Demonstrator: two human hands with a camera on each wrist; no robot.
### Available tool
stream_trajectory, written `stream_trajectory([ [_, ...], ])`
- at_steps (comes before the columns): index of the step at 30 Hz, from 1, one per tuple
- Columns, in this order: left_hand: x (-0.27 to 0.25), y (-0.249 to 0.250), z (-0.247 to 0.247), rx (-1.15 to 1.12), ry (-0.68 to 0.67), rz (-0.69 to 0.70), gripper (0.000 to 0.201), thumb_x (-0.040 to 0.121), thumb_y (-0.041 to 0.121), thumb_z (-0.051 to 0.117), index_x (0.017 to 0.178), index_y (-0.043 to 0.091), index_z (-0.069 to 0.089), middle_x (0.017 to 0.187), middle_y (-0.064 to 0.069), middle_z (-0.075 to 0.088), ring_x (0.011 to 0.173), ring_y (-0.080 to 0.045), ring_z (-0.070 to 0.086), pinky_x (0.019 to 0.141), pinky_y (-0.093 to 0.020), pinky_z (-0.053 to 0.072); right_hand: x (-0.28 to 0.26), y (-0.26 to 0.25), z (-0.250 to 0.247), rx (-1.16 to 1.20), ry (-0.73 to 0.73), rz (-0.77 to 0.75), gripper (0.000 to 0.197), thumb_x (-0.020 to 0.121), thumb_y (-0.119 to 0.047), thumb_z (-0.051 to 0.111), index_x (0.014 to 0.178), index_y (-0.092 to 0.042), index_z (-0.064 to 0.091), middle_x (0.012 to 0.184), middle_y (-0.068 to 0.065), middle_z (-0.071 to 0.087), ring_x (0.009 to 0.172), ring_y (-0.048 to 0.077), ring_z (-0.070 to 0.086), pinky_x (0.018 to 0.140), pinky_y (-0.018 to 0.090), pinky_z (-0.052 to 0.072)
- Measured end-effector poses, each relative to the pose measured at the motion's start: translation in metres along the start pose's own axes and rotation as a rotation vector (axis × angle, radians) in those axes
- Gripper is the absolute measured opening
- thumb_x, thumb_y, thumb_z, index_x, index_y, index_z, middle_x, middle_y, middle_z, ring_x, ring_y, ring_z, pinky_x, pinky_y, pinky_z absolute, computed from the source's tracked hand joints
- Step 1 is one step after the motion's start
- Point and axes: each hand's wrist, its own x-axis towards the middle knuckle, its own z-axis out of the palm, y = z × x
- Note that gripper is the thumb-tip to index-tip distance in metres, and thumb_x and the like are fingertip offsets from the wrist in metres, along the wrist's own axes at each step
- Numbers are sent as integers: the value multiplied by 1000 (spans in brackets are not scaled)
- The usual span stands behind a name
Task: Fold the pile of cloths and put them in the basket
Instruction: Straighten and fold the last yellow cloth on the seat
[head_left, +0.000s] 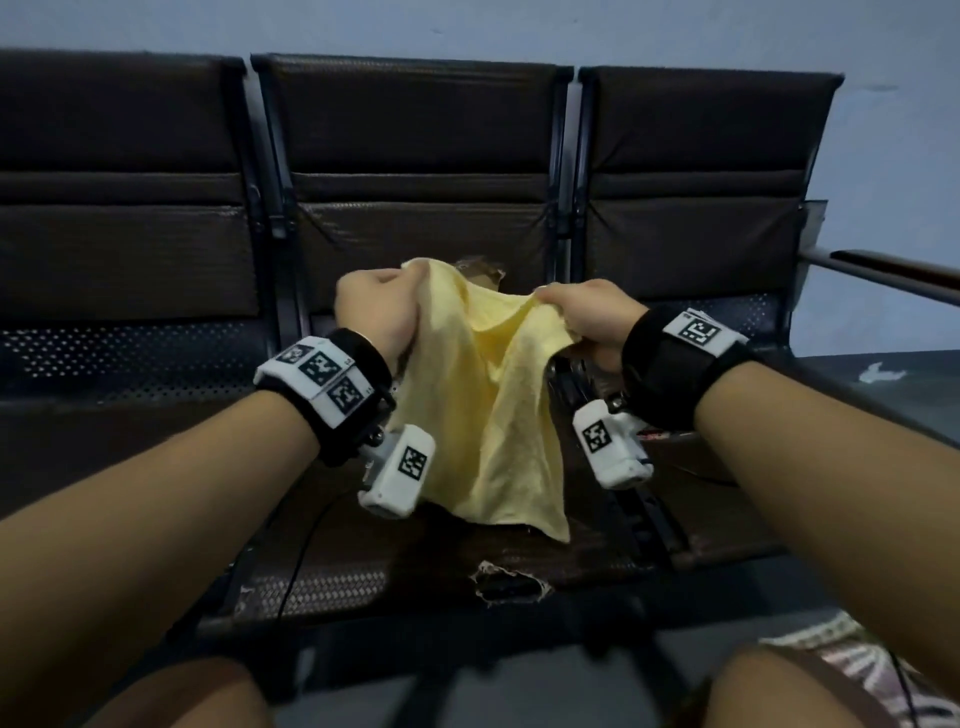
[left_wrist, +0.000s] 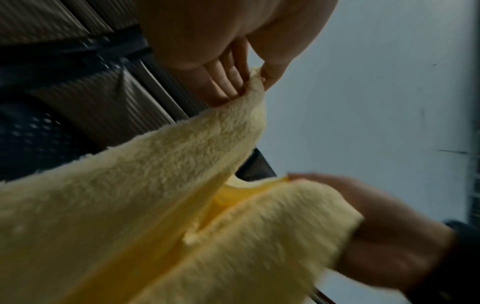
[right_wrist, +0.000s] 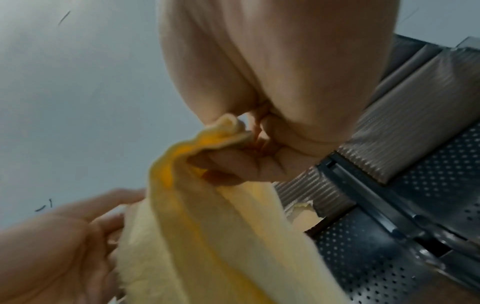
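yellow cloth hangs pinched by left hand and right hand, hiding the brown bench seat.

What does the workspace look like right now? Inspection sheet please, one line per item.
Surface: bench seat, dark padding, torn hole near the front edge.
Job's things: yellow cloth held up, hanging unfolded; no basket or pile seen.
Clutter: brownish object behind the cloth, cannot tell what.
Grippers: left hand and right hand each grip the cloth's upper edge.
Cables: thin black cable across the seat front.
Surroundings: bench backrests, pale wall.
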Motion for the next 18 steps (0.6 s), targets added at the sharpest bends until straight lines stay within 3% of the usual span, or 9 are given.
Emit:
stream_trajectory([
  [2,-21,5,15,-46,-104,10,34,77,48,71,60,18,71,60,-1,54,61,-18,50,61,-35,41,-4,-5,10,61,-21,25,19,96,-21,61,99,-4,69,88,10,66,77,24,67,68,35,58],
  [4,-43,7,26,-62,-217,44,31,78,46,73,67,17,75,68,-1,68,69,-22,64,66,-37,50,-9,-8,18,135,-42,48,16,97,-19,57,95,-7,67,77,6,67,63,17,67,53,27,56],
  [6,-62,8,31,-61,-291,100,21,80,42,74,76,22,80,76,0,76,76,-18,72,69,-34,57,-14,-8,22,187,-66,43,20,98,-24,54,96,-8,67,68,4,67,52,15,67,48,25,52],
  [9,-74,7,31,-10,-374,182,14,85,33,76,85,21,82,81,-1,77,83,-17,74,77,-34,59,-21,-5,20,141,-111,-1,22,92,-32,64,94,-11,71,74,6,72,63,18,70,57,29,57],
  [10,-74,7,29,-3,-420,175,15,87,30,75,89,17,81,85,-5,78,85,-18,73,80,-35,58,-22,-4,19,95,-122,-18,20,91,-26,65,97,-8,72,79,9,72,69,21,70,62,31,58],
  [12,-71,5,24,-80,-513,89,19,89,22,69,92,6,79,88,-18,75,78,-17,69,75,-31,56,-24,-1,17,26,-104,-24,24,91,-8,56,106,5,69,88,16,66,80,28,65,71,36,53],
  [14,-61,2,21,-163,-460,31,18,88,10,60,93,5,76,86,-17,73,75,-18,65,69,-31,53,-27,0,16,5,-110,-21,33,89,4,46,116,12,63,94,19,60,87,31,58,74,39,47],
  [16,-44,-2,18,-97,-345,73,33,82,-7,55,108,11,66,100,-10,69,92,-24,65,77,-38,55,-31,-1,16,18,-184,-28,42,88,8,40,123,5,63,101,19,59,91,31,58,76,40,47],
  [18,-30,-8,12,-47,-413,31,61,76,-13,54,127,18,55,118,-8,63,107,-25,61,81,-39,55,-34,-4,17,17,-273,-46,44,89,7,37,119,-4,67,104,17,60,94,31,59,76,39,50],
])
